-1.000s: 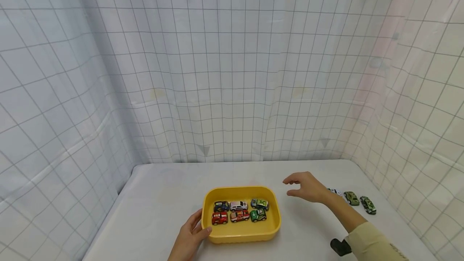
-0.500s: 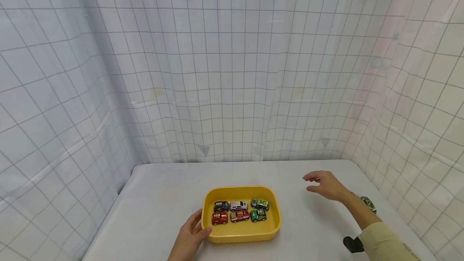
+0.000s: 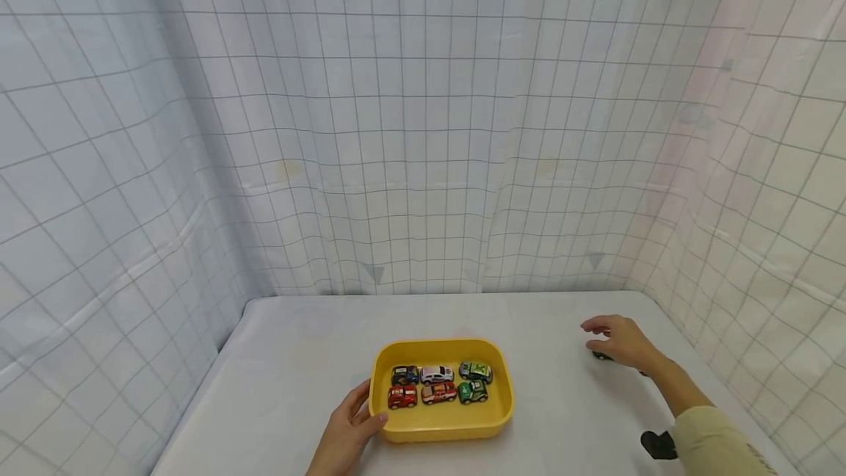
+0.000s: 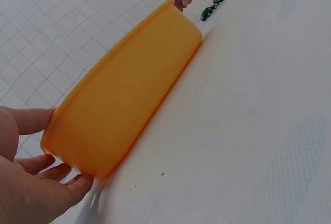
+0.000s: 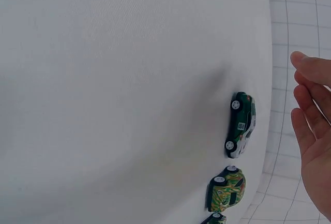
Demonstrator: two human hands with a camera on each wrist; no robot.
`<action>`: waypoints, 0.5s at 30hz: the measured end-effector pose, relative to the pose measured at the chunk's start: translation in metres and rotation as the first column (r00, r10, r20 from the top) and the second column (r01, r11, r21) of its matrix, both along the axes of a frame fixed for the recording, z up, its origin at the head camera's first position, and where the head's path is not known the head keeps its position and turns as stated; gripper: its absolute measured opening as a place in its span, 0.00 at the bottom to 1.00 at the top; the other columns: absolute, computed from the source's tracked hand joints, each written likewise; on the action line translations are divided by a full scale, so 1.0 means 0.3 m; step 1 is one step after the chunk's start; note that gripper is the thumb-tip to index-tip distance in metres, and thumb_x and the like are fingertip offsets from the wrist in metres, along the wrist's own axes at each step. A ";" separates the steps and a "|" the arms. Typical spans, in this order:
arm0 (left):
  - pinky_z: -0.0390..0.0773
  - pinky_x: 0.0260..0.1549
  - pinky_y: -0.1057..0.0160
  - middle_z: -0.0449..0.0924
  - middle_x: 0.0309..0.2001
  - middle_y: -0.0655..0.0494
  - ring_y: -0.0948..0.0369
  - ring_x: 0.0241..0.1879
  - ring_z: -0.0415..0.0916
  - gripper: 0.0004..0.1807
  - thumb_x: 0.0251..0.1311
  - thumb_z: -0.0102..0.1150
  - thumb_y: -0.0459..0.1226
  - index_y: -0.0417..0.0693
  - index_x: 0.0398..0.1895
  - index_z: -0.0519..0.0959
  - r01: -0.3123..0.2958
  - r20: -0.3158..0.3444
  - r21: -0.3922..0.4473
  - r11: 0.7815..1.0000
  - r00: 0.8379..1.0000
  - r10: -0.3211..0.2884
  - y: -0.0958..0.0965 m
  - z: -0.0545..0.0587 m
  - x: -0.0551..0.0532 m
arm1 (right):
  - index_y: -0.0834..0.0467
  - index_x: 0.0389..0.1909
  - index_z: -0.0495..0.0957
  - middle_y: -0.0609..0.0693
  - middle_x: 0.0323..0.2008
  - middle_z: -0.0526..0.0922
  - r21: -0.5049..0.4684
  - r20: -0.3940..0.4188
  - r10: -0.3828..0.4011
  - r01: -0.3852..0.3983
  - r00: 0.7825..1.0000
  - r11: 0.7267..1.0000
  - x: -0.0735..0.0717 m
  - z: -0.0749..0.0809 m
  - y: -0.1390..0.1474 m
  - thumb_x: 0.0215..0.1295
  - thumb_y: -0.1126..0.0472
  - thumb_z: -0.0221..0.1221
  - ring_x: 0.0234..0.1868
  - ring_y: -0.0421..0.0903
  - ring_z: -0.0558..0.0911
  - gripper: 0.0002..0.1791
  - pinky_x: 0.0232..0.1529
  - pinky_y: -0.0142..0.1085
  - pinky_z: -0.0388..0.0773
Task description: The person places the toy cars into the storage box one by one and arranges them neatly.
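Note:
My left hand [image 3: 346,428] grips the near left corner of a yellow plastic tray [image 3: 443,433], thumb over the rim and fingers against the outer wall. Inside sit two rows of toy cars, among them a red car [image 3: 402,397], a white car [image 3: 437,374] and a green car [image 3: 473,391]. Over to the right, my right hand [image 3: 624,344] hovers above the table with fingers loosely bent and nothing held. Closest to it is a green and white toy car [image 5: 241,125], largely hidden under the hand in the head view.
A camouflage toy car [image 5: 227,189] stands behind the green and white one, and another toy car [image 5: 216,219] is cut off at the frame's bottom. White gridded curtains [image 3: 429,131] surround the white table [image 3: 284,358] at the back and both sides.
My right hand has moved rightward, away from the tray, to over the row of toy cars at the right. My left hand and the tray have stayed in place.

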State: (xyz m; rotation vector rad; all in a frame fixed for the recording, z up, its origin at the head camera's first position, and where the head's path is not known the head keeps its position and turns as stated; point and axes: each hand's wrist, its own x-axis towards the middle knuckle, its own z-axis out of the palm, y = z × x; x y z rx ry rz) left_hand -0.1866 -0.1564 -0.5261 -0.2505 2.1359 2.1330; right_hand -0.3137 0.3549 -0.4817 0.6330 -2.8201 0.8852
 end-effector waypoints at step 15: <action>0.74 0.63 0.42 0.44 0.77 0.23 0.29 0.73 0.52 0.46 0.64 0.67 0.27 0.27 0.79 0.51 -0.009 0.005 0.002 1.000 1.000 0.009 0.004 0.001 0.003 | 0.70 0.51 0.83 0.62 0.46 0.86 0.053 0.048 -0.110 0.107 0.993 0.993 0.001 -0.048 0.105 0.61 0.66 0.69 0.49 0.66 0.82 0.18 0.50 0.60 0.82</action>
